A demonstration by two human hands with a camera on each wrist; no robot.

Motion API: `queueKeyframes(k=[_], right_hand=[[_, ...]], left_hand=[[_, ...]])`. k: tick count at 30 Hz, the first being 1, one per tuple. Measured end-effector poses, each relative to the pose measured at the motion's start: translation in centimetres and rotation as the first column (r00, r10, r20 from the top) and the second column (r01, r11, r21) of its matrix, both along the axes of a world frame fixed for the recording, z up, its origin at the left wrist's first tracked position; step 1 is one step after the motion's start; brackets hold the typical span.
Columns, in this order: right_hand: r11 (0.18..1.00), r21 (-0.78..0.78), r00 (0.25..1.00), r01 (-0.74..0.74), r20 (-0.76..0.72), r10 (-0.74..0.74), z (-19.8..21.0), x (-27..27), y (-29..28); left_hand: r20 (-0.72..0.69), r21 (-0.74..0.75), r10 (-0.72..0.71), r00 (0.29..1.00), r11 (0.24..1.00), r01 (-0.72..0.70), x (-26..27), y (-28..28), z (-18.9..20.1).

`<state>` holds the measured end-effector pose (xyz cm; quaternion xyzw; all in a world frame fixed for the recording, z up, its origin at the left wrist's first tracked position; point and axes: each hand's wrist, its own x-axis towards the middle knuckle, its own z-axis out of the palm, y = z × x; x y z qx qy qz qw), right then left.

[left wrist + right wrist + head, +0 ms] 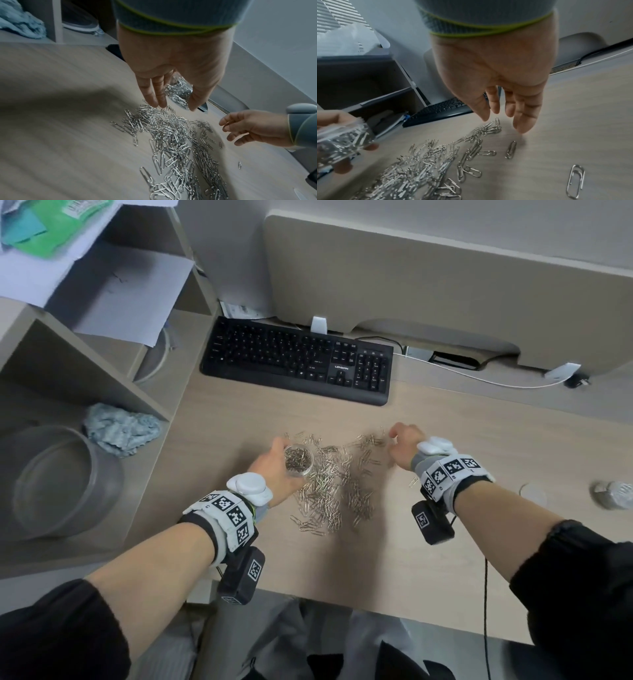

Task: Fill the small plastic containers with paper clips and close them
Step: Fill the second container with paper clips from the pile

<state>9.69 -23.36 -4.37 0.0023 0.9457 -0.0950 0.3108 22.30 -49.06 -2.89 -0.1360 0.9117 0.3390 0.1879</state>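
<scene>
My left hand [272, 469] grips a small clear round container [298, 461] between thumb and fingers; it is open-topped and nearly full of paper clips. In the left wrist view the container [180, 90] shows behind the fingers. A wide pile of silver paper clips [334, 487] lies on the desk between both hands. My right hand [406, 445] hovers over the pile's far right end, fingers [522, 115] straight and pointing down, holding nothing I can see. Loose clips [511, 149] lie just below them.
A black keyboard [298, 361] sits behind the pile. At the far right stand another small container [613, 494] and a clear lid [532, 493]. On the left, shelving holds a big clear tub [61, 484] and a blue cloth [120, 428]. A black cable [485, 594] hangs over the desk's front edge.
</scene>
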Motion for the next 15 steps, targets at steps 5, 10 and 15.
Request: queueKeyframes(k=[5,10,15], right_hand=[[0.999,0.031,1.0,0.007,-0.01,-0.007,-2.0,-1.5,-0.9],[0.985,0.1,0.99,-0.139,-0.02,0.141,-1.9,-1.6,-3.7],[0.928,0.029,0.926,-0.373,-0.047,0.374,-2.3,1.9,-7.2]], left_hand=[[0.014,0.0,0.024,1.0,1.0,-0.024,0.2,-0.9,-0.5],[0.04,-0.007,0.038,0.998,0.999,-0.038,0.0,-1.4,-0.9],[0.039,-0.014,0.051,0.998,0.999,-0.05,0.0,-1.6,-1.0]])
